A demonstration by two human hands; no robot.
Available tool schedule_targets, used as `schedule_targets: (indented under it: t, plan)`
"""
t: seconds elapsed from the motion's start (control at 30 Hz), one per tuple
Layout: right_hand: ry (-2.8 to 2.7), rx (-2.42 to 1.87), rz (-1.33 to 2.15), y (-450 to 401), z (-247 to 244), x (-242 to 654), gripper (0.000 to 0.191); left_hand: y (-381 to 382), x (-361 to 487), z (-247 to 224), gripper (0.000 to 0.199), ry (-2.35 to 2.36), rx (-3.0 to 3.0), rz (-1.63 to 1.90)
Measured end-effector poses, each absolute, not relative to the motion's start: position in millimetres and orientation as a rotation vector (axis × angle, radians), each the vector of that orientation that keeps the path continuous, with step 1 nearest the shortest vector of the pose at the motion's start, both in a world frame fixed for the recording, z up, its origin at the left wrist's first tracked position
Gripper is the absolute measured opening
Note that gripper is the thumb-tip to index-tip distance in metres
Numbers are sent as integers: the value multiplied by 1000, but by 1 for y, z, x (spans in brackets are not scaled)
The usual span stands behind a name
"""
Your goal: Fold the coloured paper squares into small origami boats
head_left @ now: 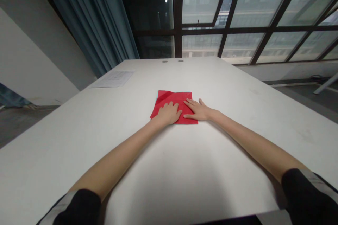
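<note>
A red sheet of paper with creases lies on the white table in front of me. A thin pale blue-green edge shows along its border, and its left side looks slightly raised. My left hand rests on the lower left part of the sheet, fingers spread and pointing away from me. My right hand lies flat across its right edge, with the fingers apart on the red surface and the palm partly over the table. Neither hand grips the paper. The hands hide parts of its lower left and right side.
The white table stretches away from me. A printed white sheet lies at its far left edge. Two round grey discs sit at the far end. Beyond are a blue curtain and framed windows.
</note>
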State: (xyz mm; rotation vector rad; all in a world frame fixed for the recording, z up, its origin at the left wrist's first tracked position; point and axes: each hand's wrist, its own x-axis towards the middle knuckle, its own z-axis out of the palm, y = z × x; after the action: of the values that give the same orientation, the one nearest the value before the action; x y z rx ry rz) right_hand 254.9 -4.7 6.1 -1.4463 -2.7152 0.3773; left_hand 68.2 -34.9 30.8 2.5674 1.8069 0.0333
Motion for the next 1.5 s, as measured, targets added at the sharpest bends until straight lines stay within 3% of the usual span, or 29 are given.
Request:
schedule_targets:
  t: [0.3, 1.0, 1.23, 1.5]
  plan:
    - [-2723, -1324, 434, -9, 13, 252, 86, -22, 46, 6, 72, 2043, 2316, 93]
    - [-2693, -1489, 263, 2, -7, 309, 76, 26, -192, -1, 70, 2282, 2100, -99]
    - [-2678, -1545, 236, 6, -4, 321, 77, 35, -184, 21, 79, 2233, 2133, -181]
    - [-2716, -1403, 234, 10, -9, 331, 74, 8, -78, 40, 63, 1872, 2649, 43]
